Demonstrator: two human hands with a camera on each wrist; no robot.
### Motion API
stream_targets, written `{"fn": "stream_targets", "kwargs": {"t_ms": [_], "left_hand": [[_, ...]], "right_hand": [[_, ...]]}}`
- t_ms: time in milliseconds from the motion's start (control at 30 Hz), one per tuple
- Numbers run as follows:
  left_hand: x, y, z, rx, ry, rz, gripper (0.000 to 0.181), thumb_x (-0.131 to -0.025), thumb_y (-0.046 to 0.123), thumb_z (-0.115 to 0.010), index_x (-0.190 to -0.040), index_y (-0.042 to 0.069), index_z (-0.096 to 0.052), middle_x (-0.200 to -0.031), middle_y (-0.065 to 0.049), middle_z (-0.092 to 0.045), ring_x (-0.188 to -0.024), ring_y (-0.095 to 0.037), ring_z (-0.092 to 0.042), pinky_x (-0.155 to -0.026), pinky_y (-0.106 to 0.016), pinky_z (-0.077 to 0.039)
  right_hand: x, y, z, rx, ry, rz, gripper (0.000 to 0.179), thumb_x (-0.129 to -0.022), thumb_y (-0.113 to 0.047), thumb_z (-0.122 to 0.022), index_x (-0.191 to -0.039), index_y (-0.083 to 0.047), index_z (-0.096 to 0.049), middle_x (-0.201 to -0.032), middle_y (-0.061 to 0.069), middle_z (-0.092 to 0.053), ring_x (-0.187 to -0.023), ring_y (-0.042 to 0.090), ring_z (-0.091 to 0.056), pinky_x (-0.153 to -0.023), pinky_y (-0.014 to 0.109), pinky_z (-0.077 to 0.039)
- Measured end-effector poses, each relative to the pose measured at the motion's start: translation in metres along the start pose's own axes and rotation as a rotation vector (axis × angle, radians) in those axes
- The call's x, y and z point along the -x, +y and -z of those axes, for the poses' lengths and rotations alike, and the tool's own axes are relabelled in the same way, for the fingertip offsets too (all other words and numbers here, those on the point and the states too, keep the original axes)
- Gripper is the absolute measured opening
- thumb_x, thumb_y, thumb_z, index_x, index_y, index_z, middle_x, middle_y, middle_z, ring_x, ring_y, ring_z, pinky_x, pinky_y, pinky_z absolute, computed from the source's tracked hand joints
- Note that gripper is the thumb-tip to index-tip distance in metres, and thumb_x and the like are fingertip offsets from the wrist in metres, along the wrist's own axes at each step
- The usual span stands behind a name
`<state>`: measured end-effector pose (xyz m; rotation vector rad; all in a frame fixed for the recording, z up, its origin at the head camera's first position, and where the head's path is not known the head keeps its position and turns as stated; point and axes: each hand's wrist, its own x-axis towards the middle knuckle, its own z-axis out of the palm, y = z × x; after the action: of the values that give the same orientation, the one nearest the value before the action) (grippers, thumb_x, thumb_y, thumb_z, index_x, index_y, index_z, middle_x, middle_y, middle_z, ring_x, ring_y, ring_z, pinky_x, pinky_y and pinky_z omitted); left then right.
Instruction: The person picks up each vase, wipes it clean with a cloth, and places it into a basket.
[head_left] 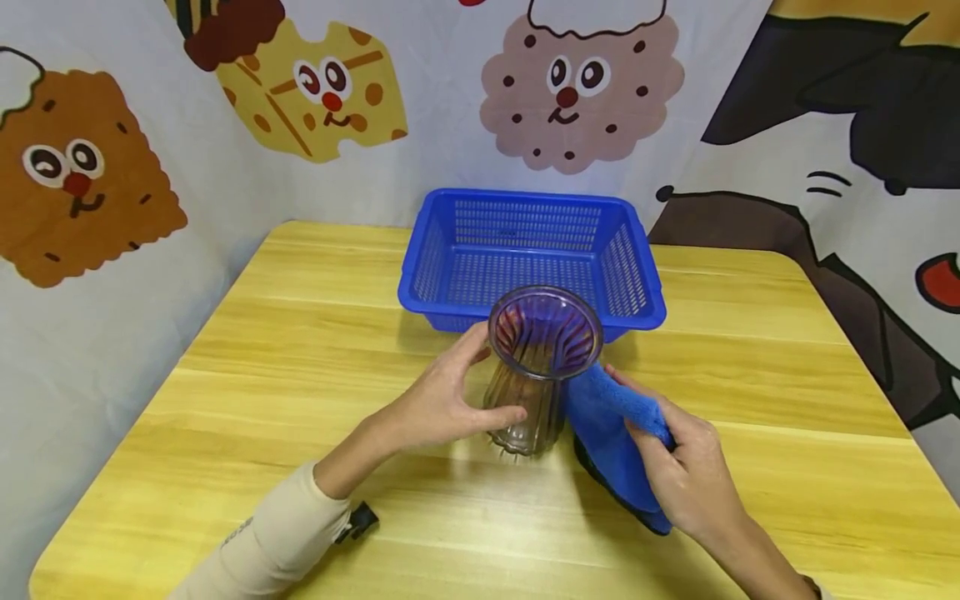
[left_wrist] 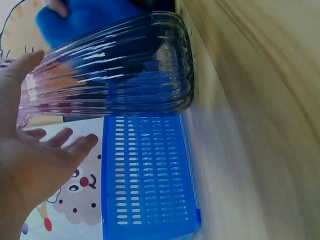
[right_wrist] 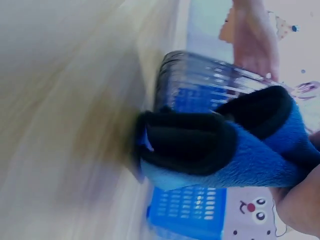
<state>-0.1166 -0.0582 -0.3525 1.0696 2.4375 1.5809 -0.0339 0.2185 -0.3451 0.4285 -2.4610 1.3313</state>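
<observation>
A ribbed clear glass vase (head_left: 528, 408) with a flared purple rim stands upright on the table, in front of the blue basket. My left hand (head_left: 435, 400) is at the vase's left side, its thumb across the front. In the left wrist view those fingers (left_wrist: 82, 147) are spread and a gap shows between them and the glass. My right hand (head_left: 693, 471) pinches a blue cloth (head_left: 615, 442) with black edging. The folded cloth hangs at the vase's right side, its upper part close to the glass below the rim; whether they touch I cannot tell.
Behind the vase, a blue plastic basket (head_left: 525, 197) with slotted sides stands on the wood-grain table (head_left: 247, 375). A white cloth backdrop (head_left: 442, 108) printed with cartoon figures hangs past the table's far edge. A black clip (head_left: 362, 520) sits by the left sleeve.
</observation>
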Motion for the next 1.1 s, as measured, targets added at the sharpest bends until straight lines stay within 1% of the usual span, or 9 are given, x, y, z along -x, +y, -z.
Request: {"fn": "stream_targets", "kwargs": {"t_ms": [133, 233, 333, 400, 500, 667, 767, 967, 1100], "left_hand": [[-0.001, 0.000, 0.001, 0.020, -0.052, -0.018, 0.084, -0.088, 0.020, -0.083, -0.158, 0.020, -0.036, -0.157, 0.006, -0.040, -0.141, -0.013, -0.039, -0.115, -0.042, -0.040], [-0.003, 0.001, 0.000, 0.029, -0.082, -0.009, 0.075, -0.090, 0.015, -0.079, -0.155, 0.015, -0.041, -0.156, 0.004, -0.043, -0.141, -0.014, -0.039, -0.113, -0.039, -0.042], [-0.004, 0.000, 0.000, 0.036, -0.097, 0.005, 0.072, -0.091, 0.013, -0.078, -0.153, 0.014, -0.044, -0.154, 0.002, -0.045, -0.140, -0.014, -0.040, -0.112, -0.037, -0.043], [-0.005, -0.001, 0.000, 0.042, -0.096, -0.005, 0.072, -0.089, 0.011, -0.079, -0.152, 0.012, -0.045, -0.153, 0.000, -0.047, -0.139, -0.016, -0.042, -0.111, -0.037, -0.044], [-0.006, -0.003, -0.001, 0.054, -0.083, -0.039, 0.072, -0.086, 0.006, -0.082, -0.150, 0.009, -0.048, -0.151, -0.004, -0.050, -0.137, -0.020, -0.046, -0.108, -0.036, -0.047], [-0.008, -0.004, -0.001, 0.052, -0.070, -0.090, 0.074, -0.083, 0.004, -0.084, -0.148, 0.005, -0.049, -0.149, -0.009, -0.052, -0.134, -0.023, -0.050, -0.103, -0.033, -0.050], [-0.009, -0.004, 0.000, 0.049, -0.076, -0.101, 0.074, -0.083, 0.005, -0.084, -0.149, 0.004, -0.049, -0.150, -0.009, -0.051, -0.134, -0.024, -0.050, -0.103, -0.032, -0.050], [-0.010, -0.004, 0.001, 0.030, -0.081, -0.092, 0.077, -0.082, 0.004, -0.085, -0.149, 0.004, -0.048, -0.150, -0.010, -0.050, -0.136, -0.024, -0.049, -0.103, -0.032, -0.050], [-0.009, -0.004, 0.002, 0.041, -0.082, -0.082, 0.076, -0.081, 0.004, -0.086, -0.148, 0.003, -0.049, -0.149, -0.011, -0.051, -0.135, -0.024, -0.049, -0.103, -0.031, -0.050]], "right_hand": [[-0.003, -0.011, -0.002, -0.253, 0.081, 0.025, 0.044, -0.099, 0.013, -0.051, -0.139, -0.002, -0.061, -0.139, 0.013, -0.060, -0.129, 0.021, -0.056, -0.104, 0.021, -0.048], [-0.006, -0.016, -0.007, -0.395, 0.132, 0.046, 0.043, -0.099, 0.015, -0.050, -0.139, 0.003, -0.059, -0.141, 0.017, -0.058, -0.130, 0.023, -0.055, -0.103, 0.023, -0.049], [-0.006, -0.019, -0.013, -0.464, 0.160, 0.090, 0.042, -0.096, 0.018, -0.051, -0.136, 0.009, -0.059, -0.138, 0.019, -0.060, -0.126, 0.022, -0.059, -0.100, 0.023, -0.051], [-0.003, -0.021, -0.017, -0.471, 0.164, 0.076, 0.043, -0.094, 0.019, -0.053, -0.134, 0.008, -0.060, -0.134, 0.014, -0.064, -0.121, 0.019, -0.062, -0.096, 0.021, -0.053], [0.000, -0.022, -0.022, -0.495, 0.131, 0.036, 0.046, -0.092, 0.020, -0.054, -0.136, 0.007, -0.061, -0.134, 0.009, -0.064, -0.119, 0.016, -0.063, -0.095, 0.021, -0.054], [0.001, -0.018, -0.026, -0.490, 0.035, 0.113, 0.058, -0.090, 0.026, -0.050, -0.144, 0.007, -0.050, -0.152, 0.016, -0.047, -0.138, 0.022, -0.046, -0.110, 0.025, -0.042], [0.001, -0.015, -0.028, -0.418, 0.016, 0.169, 0.064, -0.086, 0.029, -0.052, -0.145, 0.008, -0.048, -0.155, 0.019, -0.041, -0.142, 0.025, -0.041, -0.112, 0.027, -0.039], [0.001, -0.009, -0.032, -0.287, -0.031, 0.225, 0.073, -0.081, 0.031, -0.055, -0.149, 0.007, -0.044, -0.159, 0.020, -0.034, -0.145, 0.033, -0.034, -0.116, 0.032, -0.036], [0.003, -0.004, -0.035, -0.220, -0.047, 0.261, 0.074, -0.080, 0.030, -0.052, -0.149, 0.008, -0.042, -0.159, 0.023, -0.032, -0.146, 0.033, -0.033, -0.118, 0.032, -0.032]]}}
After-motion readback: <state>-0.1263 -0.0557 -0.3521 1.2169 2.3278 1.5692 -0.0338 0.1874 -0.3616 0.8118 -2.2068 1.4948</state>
